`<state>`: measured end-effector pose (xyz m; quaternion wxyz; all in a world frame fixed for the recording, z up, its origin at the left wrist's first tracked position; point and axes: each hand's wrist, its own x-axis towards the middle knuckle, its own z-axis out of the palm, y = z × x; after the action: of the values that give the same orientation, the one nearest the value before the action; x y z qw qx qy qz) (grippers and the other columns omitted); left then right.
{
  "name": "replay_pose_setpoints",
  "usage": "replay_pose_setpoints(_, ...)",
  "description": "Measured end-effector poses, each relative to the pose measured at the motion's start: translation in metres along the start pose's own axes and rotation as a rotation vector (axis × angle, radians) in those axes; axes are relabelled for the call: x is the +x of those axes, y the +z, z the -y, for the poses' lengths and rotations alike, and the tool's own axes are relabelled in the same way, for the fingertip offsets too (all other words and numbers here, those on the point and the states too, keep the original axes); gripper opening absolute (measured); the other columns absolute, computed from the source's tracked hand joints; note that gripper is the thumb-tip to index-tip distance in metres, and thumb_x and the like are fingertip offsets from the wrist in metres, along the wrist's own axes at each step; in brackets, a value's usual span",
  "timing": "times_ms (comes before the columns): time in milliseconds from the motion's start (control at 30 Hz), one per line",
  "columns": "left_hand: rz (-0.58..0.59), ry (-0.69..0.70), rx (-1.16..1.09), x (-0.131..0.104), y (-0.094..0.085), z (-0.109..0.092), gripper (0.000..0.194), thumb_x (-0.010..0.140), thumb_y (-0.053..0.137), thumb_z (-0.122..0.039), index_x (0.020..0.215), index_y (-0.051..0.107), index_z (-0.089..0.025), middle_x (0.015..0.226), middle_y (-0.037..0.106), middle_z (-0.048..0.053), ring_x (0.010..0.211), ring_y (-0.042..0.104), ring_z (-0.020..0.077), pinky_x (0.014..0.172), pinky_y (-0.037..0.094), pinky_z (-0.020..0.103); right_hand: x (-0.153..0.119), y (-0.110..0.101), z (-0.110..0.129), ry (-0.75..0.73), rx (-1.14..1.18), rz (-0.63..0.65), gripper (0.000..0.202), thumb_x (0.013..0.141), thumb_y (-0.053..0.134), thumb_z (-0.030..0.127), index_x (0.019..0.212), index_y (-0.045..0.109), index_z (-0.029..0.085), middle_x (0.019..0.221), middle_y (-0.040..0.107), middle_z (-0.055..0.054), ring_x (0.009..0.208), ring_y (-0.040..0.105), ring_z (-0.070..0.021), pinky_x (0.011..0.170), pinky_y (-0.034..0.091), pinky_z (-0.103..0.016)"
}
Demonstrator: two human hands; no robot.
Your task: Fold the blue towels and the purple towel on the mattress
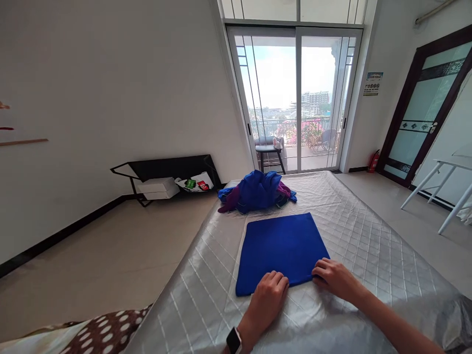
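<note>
A flat blue folded cloth point(282, 248) lies in a neat, roughly square shape on the silver quilted mattress point(368, 236). At its near edge, the curled fingers of my left hand point(270, 293) are closed on the fabric; a smartwatch is on that wrist. My right hand point(334, 278) grips the near right corner, its fingertips partly hidden against the edge. Beyond the square, a crumpled heap of blue and purple clothes point(260, 191) rests near the far end of the mattress.
Left of the mattress stands a low black rack point(173, 169) with a white box point(158, 188) and a printed bag point(195, 183). A brown polka-dot cloth point(106, 329) lies at the lower left. Right are a white-legged table point(448, 196) and fire extinguisher point(373, 161); sliding glass doors point(298, 98) stand ahead.
</note>
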<state>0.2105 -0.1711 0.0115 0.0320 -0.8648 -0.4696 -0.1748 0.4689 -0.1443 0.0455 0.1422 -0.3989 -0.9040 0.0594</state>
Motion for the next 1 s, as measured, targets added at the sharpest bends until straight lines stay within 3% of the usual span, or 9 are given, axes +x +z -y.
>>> replay_pose_setpoints(200, -0.053, 0.142, 0.025, -0.005, -0.001, -0.001, 0.021, 0.102, 0.044, -0.014, 0.098, 0.064, -0.019, 0.093, 0.068, 0.005, 0.083, 0.065, 0.0207, 0.078, 0.054, 0.037, -0.002, 0.004, -0.001, -0.121, -0.138, 0.010, 0.025, 0.100, 0.048, 0.017, 0.088, 0.070, 0.021, 0.086, 0.068, -0.004, 0.079, 0.062, -0.0163, 0.075, 0.048, -0.028)
replay_pose_setpoints(400, -0.024, 0.095, -0.057, -0.004, -0.002, 0.001, 0.018, 0.102, 0.045, -0.019, 0.097, 0.062, -0.021, 0.094, 0.068, 0.004, 0.084, 0.064, 0.0204, 0.079, 0.053, 0.037, -0.004, 0.004, -0.002, -0.125, -0.107, 0.008, 0.020, 0.099, 0.049, 0.017, 0.093, 0.068, 0.021, 0.090, 0.068, -0.003, 0.079, 0.061, -0.0158, 0.072, 0.047, -0.027)
replay_pose_setpoints(600, -0.004, 0.118, 0.054, -0.004, 0.004, -0.001, 0.017, 0.101, 0.045, -0.016, 0.096, 0.060, -0.020, 0.091, 0.067, 0.003, 0.082, 0.064, 0.0211, 0.078, 0.051, 0.037, -0.005, -0.002, -0.001, -0.099, -0.042, 0.034, 0.019, 0.098, 0.051, 0.018, 0.095, 0.069, 0.022, 0.094, 0.071, -0.004, 0.082, 0.063, -0.0162, 0.073, 0.049, -0.027)
replay_pose_setpoints(733, 0.019, 0.123, 0.080, -0.003, 0.000, -0.002, 0.015, 0.100, 0.047, -0.013, 0.097, 0.060, -0.020, 0.092, 0.067, 0.004, 0.082, 0.064, 0.0212, 0.078, 0.050, 0.036, 0.004, -0.009, -0.003, 0.009, 0.072, 0.104, 0.025, 0.100, 0.049, 0.028, 0.096, 0.073, 0.023, 0.094, 0.073, -0.004, 0.085, 0.067, -0.0172, 0.076, 0.051, -0.027)
replay_pose_setpoints(833, 0.073, 0.145, 0.037, 0.008, -0.012, -0.002, 0.014, 0.098, 0.051, -0.014, 0.090, 0.060, -0.020, 0.088, 0.067, 0.003, 0.081, 0.064, 0.0207, 0.077, 0.051, 0.035, 0.024, -0.004, -0.008, 0.167, 0.087, 0.036, 0.034, 0.102, 0.041, 0.033, 0.112, 0.073, 0.024, 0.111, 0.074, -0.008, 0.103, 0.068, -0.0208, 0.092, 0.051, -0.032)
replay_pose_setpoints(933, 0.088, 0.152, -0.021, 0.036, -0.018, -0.005, 0.020, 0.101, 0.047, -0.021, 0.088, 0.061, -0.020, 0.087, 0.066, 0.003, 0.081, 0.064, 0.0199, 0.077, 0.052, 0.034, 0.047, 0.015, -0.015, 0.328, 0.004, -0.050, 0.048, 0.102, 0.035, 0.037, 0.138, 0.060, 0.016, 0.143, 0.059, -0.014, 0.135, 0.051, -0.0268, 0.111, 0.041, -0.041)
replay_pose_setpoints(1000, 0.043, 0.128, -0.050, 0.061, -0.011, -0.008, 0.025, 0.104, 0.042, -0.025, 0.095, 0.064, -0.020, 0.096, 0.069, 0.005, 0.091, 0.065, 0.0207, 0.084, 0.053, 0.035, 0.057, 0.030, -0.019, 0.433, -0.057, -0.038, 0.058, 0.102, 0.034, 0.041, 0.147, 0.050, 0.010, 0.156, 0.044, -0.016, 0.146, 0.036, -0.0293, 0.118, 0.032, -0.045)
